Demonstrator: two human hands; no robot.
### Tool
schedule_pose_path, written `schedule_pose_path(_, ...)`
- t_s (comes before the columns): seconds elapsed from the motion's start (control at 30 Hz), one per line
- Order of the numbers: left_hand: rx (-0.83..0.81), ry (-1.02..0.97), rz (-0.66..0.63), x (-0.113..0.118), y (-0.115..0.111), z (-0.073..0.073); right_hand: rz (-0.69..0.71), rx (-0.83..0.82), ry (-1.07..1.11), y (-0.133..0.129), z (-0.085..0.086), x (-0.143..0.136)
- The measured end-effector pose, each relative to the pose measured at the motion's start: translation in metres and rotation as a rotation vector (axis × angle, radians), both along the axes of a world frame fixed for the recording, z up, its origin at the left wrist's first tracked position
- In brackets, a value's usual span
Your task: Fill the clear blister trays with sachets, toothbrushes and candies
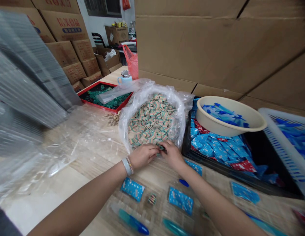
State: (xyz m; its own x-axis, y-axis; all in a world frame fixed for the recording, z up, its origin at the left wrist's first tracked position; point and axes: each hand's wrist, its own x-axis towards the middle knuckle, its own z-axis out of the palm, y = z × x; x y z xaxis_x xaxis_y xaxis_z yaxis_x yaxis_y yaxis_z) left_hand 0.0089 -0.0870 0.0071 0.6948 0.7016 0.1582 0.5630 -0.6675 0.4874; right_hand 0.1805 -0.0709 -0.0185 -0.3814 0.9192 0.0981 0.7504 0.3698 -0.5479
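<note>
My left hand [143, 156], with a pale bangle and a beaded bracelet at its wrist, meets my right hand [172, 154] at the near rim of a transparent plastic bag [123, 126]. The bag stands wide open, full of small striped squares [153, 114] in orange, pale and green. Between my closed fingertips shows a little bunch of dark-edged squares [161, 147]; their details are partly hidden. Below my forearms lie blue printed packets [132, 189], a small striped stack [152, 198] and a blue-green pen-like piece [133, 221], blurred.
Right of the bag, a black tray [255, 144] holds blue and red packets under a cream basin [231, 128] of blue pieces. A white basket [285, 137] stands beyond. Left are a red-rimmed tray [118, 108], a blue mug [124, 78], loose plastic sheeting [76, 134] and grey stacks [27, 65].
</note>
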Motion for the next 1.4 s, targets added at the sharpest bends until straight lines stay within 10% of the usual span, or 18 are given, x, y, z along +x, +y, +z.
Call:
schedule_pose_path(0.5,-0.006,-0.016,-0.037,0.000,-0.001,0.000,-0.004,0.011,0.018,0.000,-0.003,0.002)
schedule_pose_path(0.77,-0.044,-0.156,0.338,-0.001,0.000,-0.013,0.013,0.019,0.019,0.000,-0.002,0.002)
schedule_pose_path(1.17,-0.049,-0.141,0.372,-0.002,0.003,-0.021,-0.010,0.050,0.045,-0.001,0.000,0.002)
schedule_pose_path(1.4,0.021,-0.098,0.385,-0.001,0.007,-0.024,-0.241,0.052,0.457,-0.018,0.027,-0.011)
